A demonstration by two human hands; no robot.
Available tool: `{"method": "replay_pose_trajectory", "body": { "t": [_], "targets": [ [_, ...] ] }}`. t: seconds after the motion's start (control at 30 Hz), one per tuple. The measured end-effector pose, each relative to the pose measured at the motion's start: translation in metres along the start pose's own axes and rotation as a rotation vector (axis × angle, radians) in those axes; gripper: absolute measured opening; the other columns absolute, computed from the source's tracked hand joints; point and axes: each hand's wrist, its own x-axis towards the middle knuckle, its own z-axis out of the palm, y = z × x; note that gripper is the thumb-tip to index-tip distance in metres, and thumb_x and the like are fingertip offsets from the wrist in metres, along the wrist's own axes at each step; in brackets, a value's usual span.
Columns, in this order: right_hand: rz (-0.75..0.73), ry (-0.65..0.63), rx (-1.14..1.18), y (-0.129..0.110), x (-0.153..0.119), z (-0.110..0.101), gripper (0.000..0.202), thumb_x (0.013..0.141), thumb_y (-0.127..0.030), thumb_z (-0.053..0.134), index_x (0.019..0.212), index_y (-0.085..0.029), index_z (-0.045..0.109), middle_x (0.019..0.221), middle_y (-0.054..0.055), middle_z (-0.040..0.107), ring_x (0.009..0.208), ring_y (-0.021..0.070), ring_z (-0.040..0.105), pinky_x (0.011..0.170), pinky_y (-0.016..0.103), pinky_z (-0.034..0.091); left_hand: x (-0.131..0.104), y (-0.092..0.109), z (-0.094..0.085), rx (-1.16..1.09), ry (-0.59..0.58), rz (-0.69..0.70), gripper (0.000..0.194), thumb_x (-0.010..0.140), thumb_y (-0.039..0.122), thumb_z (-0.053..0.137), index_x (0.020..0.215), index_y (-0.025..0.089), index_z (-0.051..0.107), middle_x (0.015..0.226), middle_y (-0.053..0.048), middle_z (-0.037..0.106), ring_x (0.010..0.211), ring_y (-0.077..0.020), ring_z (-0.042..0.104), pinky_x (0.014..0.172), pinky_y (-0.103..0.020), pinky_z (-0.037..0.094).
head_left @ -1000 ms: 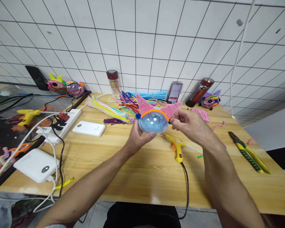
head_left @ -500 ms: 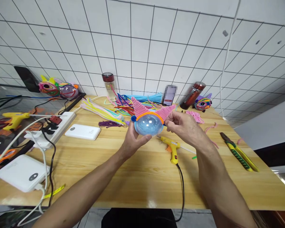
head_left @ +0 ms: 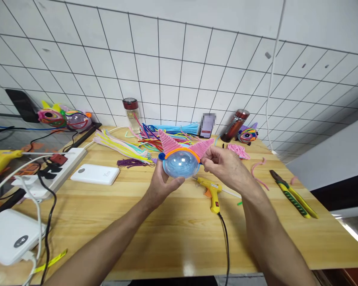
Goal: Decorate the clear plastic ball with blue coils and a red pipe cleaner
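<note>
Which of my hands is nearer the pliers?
Your right. The right hand is at the clear ball's right edge, left of the pliers; the left hand holds the ball's opposite side, farther away.

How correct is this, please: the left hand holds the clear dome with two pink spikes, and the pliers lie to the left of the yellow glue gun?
The side is wrong: the head view shows the pliers to the right of the yellow glue gun. The left hand does hold the clear dome with two pink spikes.
</note>
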Motion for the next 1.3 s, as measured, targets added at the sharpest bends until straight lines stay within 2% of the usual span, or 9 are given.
{"method": "replay_pose_trajectory", "body": {
  "t": [0.2, 0.57, 0.77, 1.13, 1.3],
  "targets": [
    [-0.019, 0.01, 0.011, 0.0001, -0.0012, -0.0001, 0.013, 0.08, -0.013, 0.055, 0.075, -0.021, 0.063, 0.069, -0.002, 0.064, 0.066, 0.0149, 0.058, 0.064, 0.029, 0.039, 0.0002, 0.0018, 0.0016, 0.003, 0.022, -0.02, 0.088, 0.072, 0.052, 0.093, 0.139, 0.021, 0.047, 0.143, -0.017, 0.064, 0.139, -0.0361, 0.061, 0.118, -0.05, 0.05],
    [-0.022, 0.012, -0.006, 0.0027, 0.0002, 0.0015, 0.012, 0.08, -0.012, 0.056, 0.077, -0.021, 0.063, 0.075, -0.001, 0.07, 0.068, 0.0152, 0.059, 0.064, 0.03, 0.04, 0.0005, 0.0017, 0.0013, -0.009, 0.029, -0.013, 0.086, 0.071, 0.05, 0.094, 0.136, 0.021, 0.046, 0.142, -0.017, 0.064, 0.138, -0.0359, 0.062, 0.117, -0.048, 0.052],
    [-0.008, 0.007, -0.005, 0.0029, 0.0014, 0.0011, 0.012, 0.079, -0.012, 0.056, 0.075, -0.021, 0.062, 0.076, 0.0, 0.07, 0.068, 0.0154, 0.059, 0.065, 0.03, 0.04, 0.0012, 0.0053, 0.004, -0.023, 0.027, -0.021, 0.092, 0.071, 0.051, 0.094, 0.142, 0.021, 0.045, 0.146, -0.018, 0.062, 0.142, -0.0371, 0.06, 0.119, -0.05, 0.051],
    [0.018, 0.001, 0.021, 0.0029, 0.0016, 0.0013, 0.009, 0.078, -0.015, 0.055, 0.075, -0.022, 0.06, 0.073, -0.001, 0.066, 0.067, 0.0158, 0.057, 0.064, 0.031, 0.039, 0.0001, 0.0051, 0.0045, -0.036, 0.016, -0.024, 0.078, 0.072, 0.047, 0.094, 0.131, 0.021, 0.05, 0.139, -0.014, 0.067, 0.134, -0.0329, 0.064, 0.116, -0.047, 0.052],
    [0.018, -0.001, 0.017, 0.0037, 0.0006, 0.0019, 0.007, 0.078, -0.019, 0.054, 0.075, -0.022, 0.059, 0.072, 0.0, 0.066, 0.067, 0.0166, 0.057, 0.064, 0.031, 0.039, 0.0001, 0.0073, 0.0064, -0.048, 0.025, -0.017, 0.081, 0.072, 0.047, 0.094, 0.133, 0.021, 0.048, 0.14, -0.015, 0.067, 0.134, -0.0324, 0.064, 0.117, -0.047, 0.051]
  ]
}}
